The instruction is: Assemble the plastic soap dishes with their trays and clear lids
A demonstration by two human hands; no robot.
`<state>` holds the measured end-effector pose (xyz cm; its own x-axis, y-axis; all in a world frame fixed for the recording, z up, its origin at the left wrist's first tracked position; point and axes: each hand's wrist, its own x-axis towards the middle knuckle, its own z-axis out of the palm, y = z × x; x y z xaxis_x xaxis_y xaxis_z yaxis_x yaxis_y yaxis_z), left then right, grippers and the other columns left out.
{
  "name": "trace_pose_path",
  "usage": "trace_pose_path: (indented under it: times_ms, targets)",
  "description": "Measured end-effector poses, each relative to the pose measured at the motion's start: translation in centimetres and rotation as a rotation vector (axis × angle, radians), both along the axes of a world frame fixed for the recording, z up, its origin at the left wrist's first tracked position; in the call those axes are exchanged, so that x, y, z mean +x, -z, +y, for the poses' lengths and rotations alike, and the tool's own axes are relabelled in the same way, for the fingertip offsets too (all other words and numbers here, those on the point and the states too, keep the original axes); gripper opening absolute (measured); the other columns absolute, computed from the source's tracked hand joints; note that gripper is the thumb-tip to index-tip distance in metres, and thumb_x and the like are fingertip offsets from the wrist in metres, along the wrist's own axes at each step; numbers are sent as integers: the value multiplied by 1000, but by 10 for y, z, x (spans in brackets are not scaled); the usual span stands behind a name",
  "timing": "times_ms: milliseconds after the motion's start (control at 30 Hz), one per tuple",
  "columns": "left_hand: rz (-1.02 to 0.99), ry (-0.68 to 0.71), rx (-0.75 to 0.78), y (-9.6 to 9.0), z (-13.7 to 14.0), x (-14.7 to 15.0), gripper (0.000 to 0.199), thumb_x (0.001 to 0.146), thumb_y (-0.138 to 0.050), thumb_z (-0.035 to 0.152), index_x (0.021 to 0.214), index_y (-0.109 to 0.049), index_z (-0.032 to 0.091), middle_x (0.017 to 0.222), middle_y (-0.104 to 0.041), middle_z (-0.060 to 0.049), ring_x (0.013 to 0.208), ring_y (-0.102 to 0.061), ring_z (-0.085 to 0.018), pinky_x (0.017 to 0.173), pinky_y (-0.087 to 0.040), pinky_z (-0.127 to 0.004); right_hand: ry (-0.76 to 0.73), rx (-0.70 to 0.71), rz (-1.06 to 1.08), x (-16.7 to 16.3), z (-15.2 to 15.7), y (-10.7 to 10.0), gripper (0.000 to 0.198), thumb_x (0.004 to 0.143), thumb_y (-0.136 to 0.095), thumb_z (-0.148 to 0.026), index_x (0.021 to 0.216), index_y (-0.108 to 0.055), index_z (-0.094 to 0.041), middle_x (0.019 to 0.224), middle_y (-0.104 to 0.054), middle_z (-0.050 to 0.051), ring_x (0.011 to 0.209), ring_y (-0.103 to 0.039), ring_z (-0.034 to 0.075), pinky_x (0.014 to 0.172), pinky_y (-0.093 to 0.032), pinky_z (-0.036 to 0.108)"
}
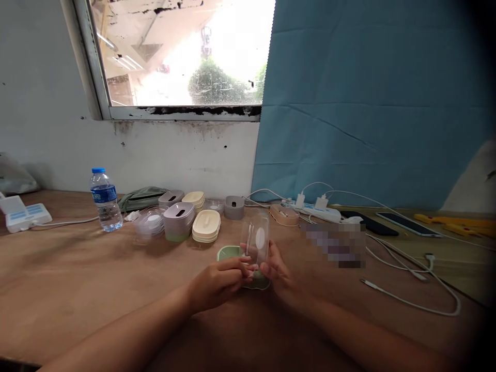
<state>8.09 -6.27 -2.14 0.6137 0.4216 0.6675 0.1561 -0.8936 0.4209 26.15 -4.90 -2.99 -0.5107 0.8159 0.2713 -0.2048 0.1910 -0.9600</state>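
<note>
A clear, see-through plastic piece (251, 232) is showing a smooth, glossy surface and a white oval patch (260, 238) toward its right side. It is standing raised in front of the person, above the tabletop (155, 289), with a pale green container (228, 252) sitting just behind and below it. Its long axis is running nearly upright, one end pointing up and the other down among the fingers. The right hand (279, 271) is grasping its lower right edge, thumb in front, partly open around it. The left hand (228, 276) is bending its fingers against the lower left part; whether it is gripping, I cannot tell.
</note>
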Motion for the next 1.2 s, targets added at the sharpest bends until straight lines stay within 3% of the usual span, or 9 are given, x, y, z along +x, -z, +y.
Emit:
trace_pose_path:
  times_ms: [67,167,333,433,533,800,967,1200]
  targets:
    - [-6,41,80,-1,2,-2,12,82,-41,11,74,-47,18,94,-61,-7,102,-55,-17,87,-46,-30,29,44,28,1,0,0,80,69,-58,-53,127,-6,-32,129,-38,13,112,-46,26,89,-38,45]
    - [-120,-2,137,-4,9,-9,11,76,-48,9,78,-43,18,107,-54,-9,104,-52,-19,89,-44,-34,120,239,24,8,8,-1,80,64,-65,-49,127,-18,-33,123,-42,9,116,-41,26,95,-33,45]
    - [-378,-142,-30,-2,30,-26,21,76,-48,12,91,-37,20,115,-41,-10,112,-45,-23,94,-36,-43,254,523,-220,31,30,1,73,61,-67,-45,123,-35,-25,126,-39,10,118,-35,29,100,-25,44]
    - [-386,-171,-170,2,40,-33,20,77,-48,16,93,-38,20,117,-38,-9,112,-45,-22,96,-33,-43,235,528,-312,37,36,4,72,62,-65,-45,123,-34,-23,125,-39,11,114,-39,29,97,-30,43]
    - [-294,-188,-295,5,43,-34,25,77,-51,22,98,-37,21,122,-35,-9,113,-44,-22,97,-32,-42,121,474,-314,35,36,6,73,60,-67,-43,121,-33,-22,124,-40,11,113,-41,29,94,-35,40]
    - [71,-210,-451,4,38,-32,66,65,-66,35,118,-28,23,123,-37,-9,118,-36,-24,99,-30,-41,24,424,-291,33,35,9,73,63,-67,-33,123,-27,-22,126,-37,12,115,-41,26,96,-35,39]
    - [61,-213,-366,5,39,-32,71,60,-69,36,117,-29,23,121,-38,-9,115,-39,-24,97,-33,-40,93,566,-353,36,37,12,74,60,-67,-27,123,-28,-21,129,-34,12,121,-33,27,101,-28,41]
    - [47,-120,-104,2,40,-32,73,54,-72,31,114,-31,19,112,-37,-11,112,-37,-24,97,-32,-40,144,850,-455,34,30,2,74,54,-68,-22,120,-34,-23,130,-33,10,123,-30,28,102,-25,43]
